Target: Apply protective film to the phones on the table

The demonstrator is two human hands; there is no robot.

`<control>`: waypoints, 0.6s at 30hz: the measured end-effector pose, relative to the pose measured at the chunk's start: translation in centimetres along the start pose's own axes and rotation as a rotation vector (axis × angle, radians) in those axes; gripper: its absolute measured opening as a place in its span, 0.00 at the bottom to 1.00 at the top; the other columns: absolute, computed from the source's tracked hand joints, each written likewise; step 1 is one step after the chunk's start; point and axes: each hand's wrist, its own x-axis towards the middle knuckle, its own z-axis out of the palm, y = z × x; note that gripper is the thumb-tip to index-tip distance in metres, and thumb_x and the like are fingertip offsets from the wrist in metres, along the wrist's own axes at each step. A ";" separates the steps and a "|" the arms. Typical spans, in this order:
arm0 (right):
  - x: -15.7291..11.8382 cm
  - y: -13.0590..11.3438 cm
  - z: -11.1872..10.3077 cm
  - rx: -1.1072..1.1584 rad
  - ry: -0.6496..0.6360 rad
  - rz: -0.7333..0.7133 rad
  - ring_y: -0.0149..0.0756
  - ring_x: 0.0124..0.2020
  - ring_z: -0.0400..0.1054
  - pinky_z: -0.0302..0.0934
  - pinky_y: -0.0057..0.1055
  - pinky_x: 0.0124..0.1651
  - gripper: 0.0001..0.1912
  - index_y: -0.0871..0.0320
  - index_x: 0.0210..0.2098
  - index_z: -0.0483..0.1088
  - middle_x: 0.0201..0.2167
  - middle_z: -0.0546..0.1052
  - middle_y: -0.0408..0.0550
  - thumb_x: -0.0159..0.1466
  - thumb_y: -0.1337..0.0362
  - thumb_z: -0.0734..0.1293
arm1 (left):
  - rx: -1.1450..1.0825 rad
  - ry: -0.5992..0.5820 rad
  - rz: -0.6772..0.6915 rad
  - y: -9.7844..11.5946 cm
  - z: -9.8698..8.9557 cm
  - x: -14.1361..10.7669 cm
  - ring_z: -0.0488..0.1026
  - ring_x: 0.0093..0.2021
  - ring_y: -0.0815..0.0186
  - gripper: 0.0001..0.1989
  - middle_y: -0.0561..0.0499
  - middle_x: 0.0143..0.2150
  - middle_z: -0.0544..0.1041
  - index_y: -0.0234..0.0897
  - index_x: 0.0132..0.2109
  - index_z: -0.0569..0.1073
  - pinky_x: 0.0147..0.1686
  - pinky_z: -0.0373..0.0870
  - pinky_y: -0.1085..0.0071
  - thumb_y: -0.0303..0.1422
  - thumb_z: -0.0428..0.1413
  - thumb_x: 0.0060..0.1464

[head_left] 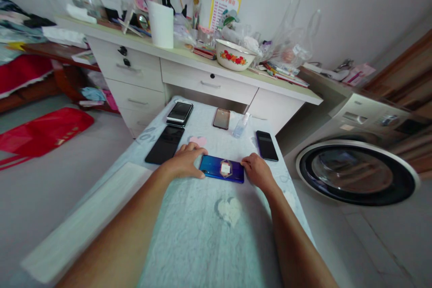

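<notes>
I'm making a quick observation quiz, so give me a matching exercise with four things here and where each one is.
Things:
1. blue phone
2. clear bottle
3. flowered bowl
4. washing machine

Places:
A. on top of the desk
B. right of the table
C. between the left hand and right hand
D. toward the table's far end

Right pairs: 1-C, 2-D, 3-A, 4-B

Left grip (pixel 185 162), right grip (pixel 258 169), blue phone (pixel 213 167) between, clear bottle (pixel 240 128) beyond
</notes>
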 end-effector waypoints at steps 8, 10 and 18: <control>-1.3 -0.1 0.2 0.013 0.050 0.064 0.34 0.39 0.68 0.55 0.26 0.42 0.13 0.58 0.38 0.77 0.37 0.75 0.51 0.67 0.64 0.61 | -0.002 -0.006 -0.006 0.1 0.0 0.0 0.59 0.57 0.51 0.38 0.48 0.57 0.60 0.50 0.56 0.66 0.57 0.58 0.61 0.44 0.63 0.34; -1.7 -0.3 0.1 0.018 0.048 0.074 0.34 0.39 0.68 0.55 0.26 0.42 0.13 0.58 0.38 0.77 0.38 0.75 0.51 0.66 0.64 0.61 | -0.003 -0.006 -0.007 0.1 0.0 0.0 0.58 0.57 0.51 0.38 0.49 0.57 0.60 0.51 0.56 0.66 0.57 0.58 0.60 0.44 0.63 0.34; -2.5 -0.6 -0.5 0.026 -0.021 0.091 0.35 0.38 0.69 0.55 0.27 0.40 0.11 0.57 0.37 0.78 0.37 0.77 0.51 0.64 0.64 0.63 | -0.010 0.012 0.001 -0.2 0.3 0.1 0.59 0.57 0.49 0.37 0.49 0.57 0.61 0.52 0.56 0.66 0.56 0.58 0.59 0.44 0.64 0.33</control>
